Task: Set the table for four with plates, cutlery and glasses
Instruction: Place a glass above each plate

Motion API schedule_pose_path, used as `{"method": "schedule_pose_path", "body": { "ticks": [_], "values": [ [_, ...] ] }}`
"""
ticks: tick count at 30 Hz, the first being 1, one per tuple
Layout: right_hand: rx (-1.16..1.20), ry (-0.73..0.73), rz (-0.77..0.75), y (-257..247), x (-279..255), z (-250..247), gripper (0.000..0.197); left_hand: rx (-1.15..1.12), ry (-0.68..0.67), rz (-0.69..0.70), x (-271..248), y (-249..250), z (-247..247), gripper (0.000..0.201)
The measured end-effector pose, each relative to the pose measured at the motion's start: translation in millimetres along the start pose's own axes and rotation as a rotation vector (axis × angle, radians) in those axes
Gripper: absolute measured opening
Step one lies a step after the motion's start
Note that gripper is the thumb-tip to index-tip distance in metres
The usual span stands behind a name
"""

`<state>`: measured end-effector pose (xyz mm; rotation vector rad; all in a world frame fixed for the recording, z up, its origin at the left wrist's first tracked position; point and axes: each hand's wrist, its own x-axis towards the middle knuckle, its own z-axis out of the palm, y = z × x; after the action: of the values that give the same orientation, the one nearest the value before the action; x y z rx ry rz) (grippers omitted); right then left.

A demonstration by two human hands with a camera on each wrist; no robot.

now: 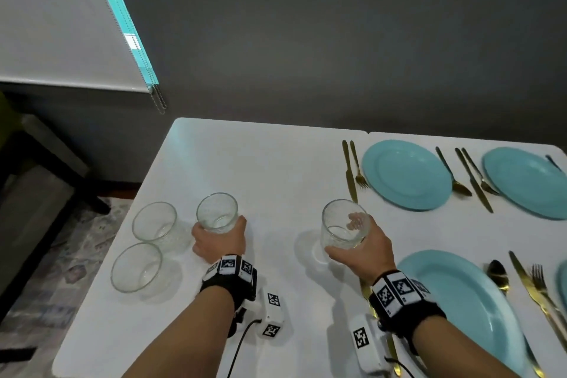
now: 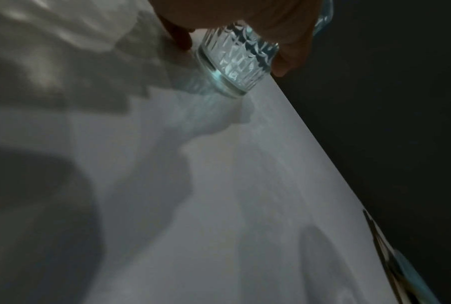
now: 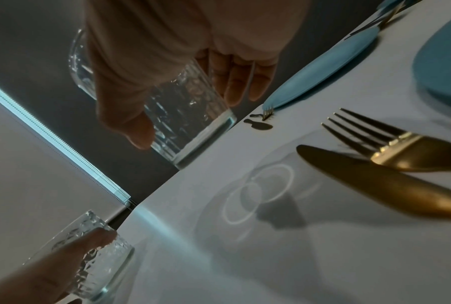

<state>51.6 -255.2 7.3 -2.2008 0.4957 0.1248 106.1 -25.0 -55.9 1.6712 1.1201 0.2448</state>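
Observation:
My left hand (image 1: 219, 239) grips a clear ribbed glass (image 1: 217, 213) that stands on the white table (image 1: 260, 169); the left wrist view shows its base (image 2: 236, 67) on the surface. My right hand (image 1: 359, 250) holds a second glass (image 1: 343, 224) lifted a little above the table, its base (image 3: 193, 131) clear of the top in the right wrist view. Two more glasses (image 1: 155, 221) (image 1: 136, 267) stand at the left. Light blue plates (image 1: 406, 175) (image 1: 460, 301) (image 1: 527, 181) lie to the right with gold knives, forks and spoons (image 1: 349, 172) (image 1: 527, 282) beside them.
The table's far edge meets a dark grey wall (image 1: 337, 40). A white roller blind (image 1: 61, 24) hangs at the left, with dark furniture (image 1: 36, 181) and a patterned rug below. A gold knife (image 3: 375, 181) and fork (image 3: 370, 135) lie close under my right wrist.

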Motion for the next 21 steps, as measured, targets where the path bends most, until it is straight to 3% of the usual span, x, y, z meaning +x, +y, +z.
{"method": "schedule_pose_path", "body": {
  "ticks": [5, 11, 16, 21],
  "values": [
    [0.038, 0.015, 0.035, 2.5, 0.9, -36.6, 0.076, -0.008, -0.132, 0.095, -22.5, 13.3, 12.4, 0.072],
    [0.146, 0.132, 0.123, 32.4, 20.8, -110.3, 0.077, -0.006, -0.458, 0.271, -96.9, 54.5, 46.6, 0.053],
    [0.199, 0.298, 0.234, 81.6, 46.6, -183.8, 0.073, 0.002, -0.660, 0.383, -165.3, 80.9, 83.1, 0.057],
    [0.194, 0.402, 0.352, 145.6, 75.5, -262.5, 0.075, 0.022, -0.742, 0.475, -234.1, 99.3, 127.2, 0.056]
  ]
}}
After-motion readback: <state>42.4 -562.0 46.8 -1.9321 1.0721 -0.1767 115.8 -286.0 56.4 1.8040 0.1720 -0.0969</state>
